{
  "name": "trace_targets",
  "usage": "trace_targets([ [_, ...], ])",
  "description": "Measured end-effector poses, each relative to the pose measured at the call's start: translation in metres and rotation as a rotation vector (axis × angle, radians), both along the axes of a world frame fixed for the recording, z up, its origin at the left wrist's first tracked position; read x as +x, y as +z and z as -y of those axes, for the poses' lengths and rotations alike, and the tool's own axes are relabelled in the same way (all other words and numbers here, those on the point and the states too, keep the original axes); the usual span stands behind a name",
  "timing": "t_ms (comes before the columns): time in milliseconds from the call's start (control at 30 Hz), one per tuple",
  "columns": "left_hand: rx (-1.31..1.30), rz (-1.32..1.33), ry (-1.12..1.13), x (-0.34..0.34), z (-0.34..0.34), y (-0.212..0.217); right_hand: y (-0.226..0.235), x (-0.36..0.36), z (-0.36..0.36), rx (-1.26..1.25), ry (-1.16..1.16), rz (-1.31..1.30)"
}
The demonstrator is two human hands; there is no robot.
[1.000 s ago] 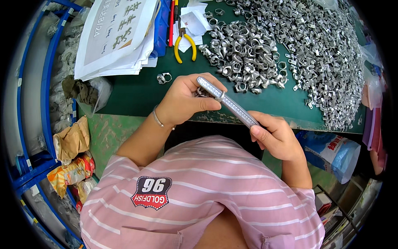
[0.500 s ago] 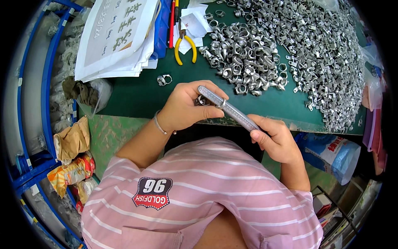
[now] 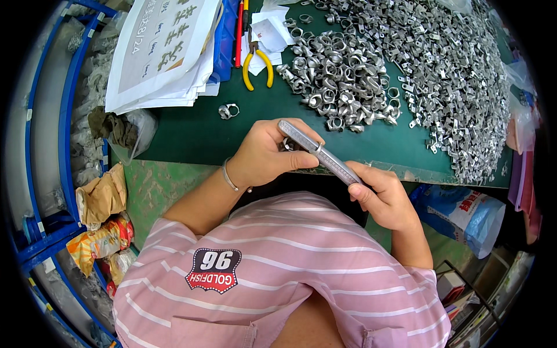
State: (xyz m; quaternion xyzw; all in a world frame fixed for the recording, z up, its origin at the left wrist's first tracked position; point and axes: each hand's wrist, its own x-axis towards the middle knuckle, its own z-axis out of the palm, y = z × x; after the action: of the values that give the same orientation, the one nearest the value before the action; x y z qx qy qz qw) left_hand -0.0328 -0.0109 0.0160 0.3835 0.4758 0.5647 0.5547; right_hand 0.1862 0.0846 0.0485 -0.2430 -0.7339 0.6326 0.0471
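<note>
A grey metal ring mandrel (image 3: pixel 335 166), marked with a graduated scale, slants between my hands above the table's near edge. My right hand (image 3: pixel 386 197) is closed round its lower right end, thumb and fingers pinching it. Around the stick, near its middle, sits a silver ring (image 3: pixel 318 149). My left hand (image 3: pixel 267 152) is closed about that ring, index finger beyond the stick and thumb on the near side. More silver rings (image 3: pixel 286 145) show in the curl of the left fingers, partly hidden.
Beyond my hands lies a heap of silver rings (image 3: pixel 342 81), with a larger pile of small metal parts (image 3: pixel 452 87) to its right. Two loose rings (image 3: pixel 228 111) lie left on the green table (image 3: pixel 191 136). Yellow-handled pliers (image 3: pixel 258 64) and papers (image 3: pixel 156 58) are farther back.
My left hand has shifted slightly right, and the ring has slid a little along the mandrel toward my right hand. My right hand has barely moved.
</note>
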Motion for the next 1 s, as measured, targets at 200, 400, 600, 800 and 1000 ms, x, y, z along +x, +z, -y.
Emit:
trace_targets([
  [200,0.11,0.585,0.309,-0.036,-0.016,0.012,-0.011,0.024,-0.007,-0.204,-0.214,0.039],
  [400,0.062,-0.731,0.343,-0.017,-0.051,0.003,-0.016,0.025,-0.008,-0.246,-0.378,-0.034],
  [600,0.2,-1.123,0.178,-0.012,-0.048,0.0,-0.015,0.024,-0.007,-0.25,-0.381,-0.038],
  [800,0.193,-0.882,0.275,-0.007,-0.032,0.001,-0.015,0.006,-0.005,-0.395,-0.39,-0.073],
  [1000,0.341,-0.732,0.271,0.01,-0.022,0.002,-0.016,-0.031,0.001,-0.565,-0.467,-0.198],
])
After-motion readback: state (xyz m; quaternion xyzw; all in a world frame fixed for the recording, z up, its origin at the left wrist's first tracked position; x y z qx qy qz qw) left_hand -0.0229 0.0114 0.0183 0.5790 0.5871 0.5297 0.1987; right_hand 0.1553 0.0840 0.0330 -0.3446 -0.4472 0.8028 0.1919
